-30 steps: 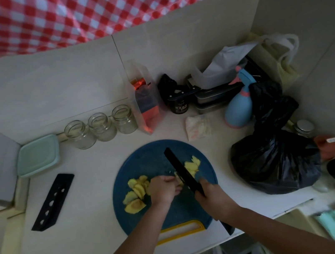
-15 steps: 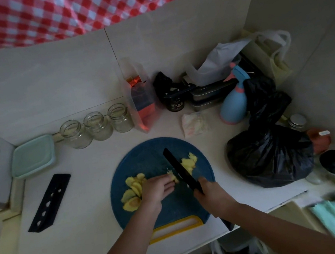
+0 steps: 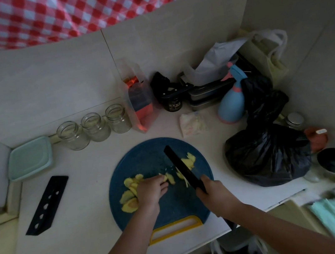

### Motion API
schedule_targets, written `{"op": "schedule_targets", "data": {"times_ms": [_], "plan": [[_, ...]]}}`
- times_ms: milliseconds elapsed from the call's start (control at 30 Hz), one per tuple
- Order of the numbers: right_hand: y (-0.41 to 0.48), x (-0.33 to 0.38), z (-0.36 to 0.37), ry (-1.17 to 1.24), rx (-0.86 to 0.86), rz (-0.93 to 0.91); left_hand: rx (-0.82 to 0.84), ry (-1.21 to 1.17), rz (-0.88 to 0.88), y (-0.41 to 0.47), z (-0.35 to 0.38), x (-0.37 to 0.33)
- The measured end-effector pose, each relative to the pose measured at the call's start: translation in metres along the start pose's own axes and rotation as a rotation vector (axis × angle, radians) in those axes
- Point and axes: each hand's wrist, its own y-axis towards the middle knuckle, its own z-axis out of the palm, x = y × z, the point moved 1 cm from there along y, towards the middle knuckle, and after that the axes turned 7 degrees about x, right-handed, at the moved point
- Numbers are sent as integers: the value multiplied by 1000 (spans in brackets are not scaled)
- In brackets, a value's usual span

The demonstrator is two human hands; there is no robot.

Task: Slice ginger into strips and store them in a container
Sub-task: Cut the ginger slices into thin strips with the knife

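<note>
- Ginger slices (image 3: 130,196), pale yellow with darker skin at the rims, lie in a loose heap under and beside your left hand (image 3: 150,193). Its fingers stretch nearly flat, with the tips touching one slice.
- Your right hand (image 3: 215,194) is wrapped round the handle of a black knife (image 3: 181,167). The blade slants up and left, with thinner cut pieces (image 3: 187,160) just beyond it.
- Everything sits on a round blue cutting board (image 3: 145,159), whose yellow handle points toward the near edge of the white counter (image 3: 82,206).
- To your left, a black knife sheath (image 3: 47,205) lies well apart from the board. A teal lidded container (image 3: 28,157) sits in the back corner, and three glass jars (image 3: 95,127) line the wall.
- To your right, a tied black bag (image 3: 269,154) sits near the board, with a blue spray bottle (image 3: 230,103) behind it.
- A red-checked cloth (image 3: 56,12) hangs above the tiled wall.
</note>
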Motion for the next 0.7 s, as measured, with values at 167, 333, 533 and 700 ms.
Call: {"op": "schedule_targets", "data": {"times_ms": [167, 333, 533, 700], "plan": [[2, 2, -5, 5, -21, -14, 190, -77, -95, -3, 18, -2], [1, 1, -6, -7, -28, -36, 111, 98, -27, -1, 10, -10], [2, 9, 19, -27, 18, -105, 58, 329, -4, -6, -15, -9], [5, 7, 38, -14, 104, -80, 48, 430, -21, -8, -20, 0]]}}
